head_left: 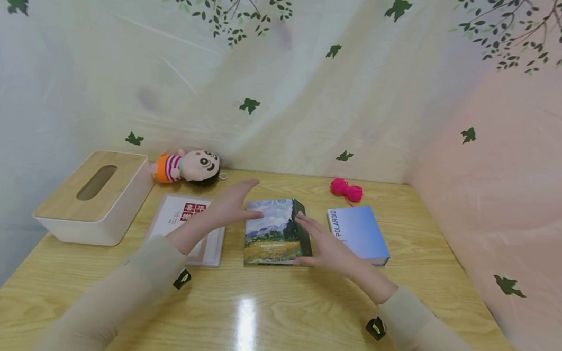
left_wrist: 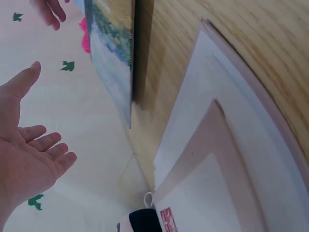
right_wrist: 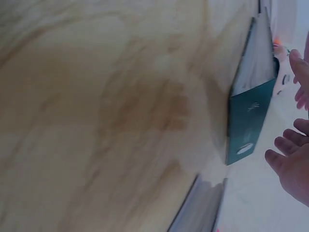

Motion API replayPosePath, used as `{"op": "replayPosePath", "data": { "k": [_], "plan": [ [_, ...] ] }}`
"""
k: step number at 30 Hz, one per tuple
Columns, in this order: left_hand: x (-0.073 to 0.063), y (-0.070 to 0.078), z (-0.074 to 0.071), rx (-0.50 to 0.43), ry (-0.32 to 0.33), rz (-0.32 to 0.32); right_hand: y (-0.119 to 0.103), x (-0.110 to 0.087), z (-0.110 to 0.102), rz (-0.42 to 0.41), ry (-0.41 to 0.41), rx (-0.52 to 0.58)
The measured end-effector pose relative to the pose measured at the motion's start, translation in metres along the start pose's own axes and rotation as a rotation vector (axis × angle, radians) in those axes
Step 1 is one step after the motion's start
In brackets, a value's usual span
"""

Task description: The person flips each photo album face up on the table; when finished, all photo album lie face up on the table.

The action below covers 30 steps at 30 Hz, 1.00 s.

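A thick book (head_left: 270, 233) with a landscape painting on its cover lies on the table between my two hands. Its dark green spine (right_wrist: 248, 123) faces the right hand. My left hand (head_left: 229, 204) hovers at the book's left, thumb and fingers spread, holding nothing; in the left wrist view its palm (left_wrist: 29, 154) is in plain sight. Over the book's right side is my right hand (head_left: 329, 247), fingers extended and apart from the thumb. The right wrist view has that hand (right_wrist: 294, 166) apart from the spine.
Left of the book lies a white framed piece (head_left: 212, 246) with red characters. On the right is a blue Polaroid book (head_left: 361, 232), with pink yarn (head_left: 346, 190) behind it. A tissue box (head_left: 117, 214) and a doll (head_left: 197, 167) stand at the back left. Fabric walls (head_left: 290, 91) border the table.
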<state>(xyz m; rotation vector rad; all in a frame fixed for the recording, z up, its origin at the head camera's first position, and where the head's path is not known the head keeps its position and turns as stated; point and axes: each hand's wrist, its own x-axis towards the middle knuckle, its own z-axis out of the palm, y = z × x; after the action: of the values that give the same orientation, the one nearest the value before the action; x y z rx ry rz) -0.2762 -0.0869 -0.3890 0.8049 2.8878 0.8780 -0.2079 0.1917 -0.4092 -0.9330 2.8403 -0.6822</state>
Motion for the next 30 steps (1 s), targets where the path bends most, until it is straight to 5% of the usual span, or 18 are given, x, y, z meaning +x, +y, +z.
{"op": "replayPosePath", "data": {
  "k": [12,22,30],
  "plan": [
    [0.032,-0.009,0.035,0.010,-0.131,0.045,0.018,-0.005,0.014,0.072,-0.056,-0.034],
    [0.045,-0.017,0.037,0.040,-0.272,0.014,0.021,-0.001,0.018,0.117,-0.082,-0.024],
    [0.046,-0.014,0.034,0.096,-0.293,0.049,0.019,0.002,0.012,0.087,-0.052,-0.035]
  ]
}}
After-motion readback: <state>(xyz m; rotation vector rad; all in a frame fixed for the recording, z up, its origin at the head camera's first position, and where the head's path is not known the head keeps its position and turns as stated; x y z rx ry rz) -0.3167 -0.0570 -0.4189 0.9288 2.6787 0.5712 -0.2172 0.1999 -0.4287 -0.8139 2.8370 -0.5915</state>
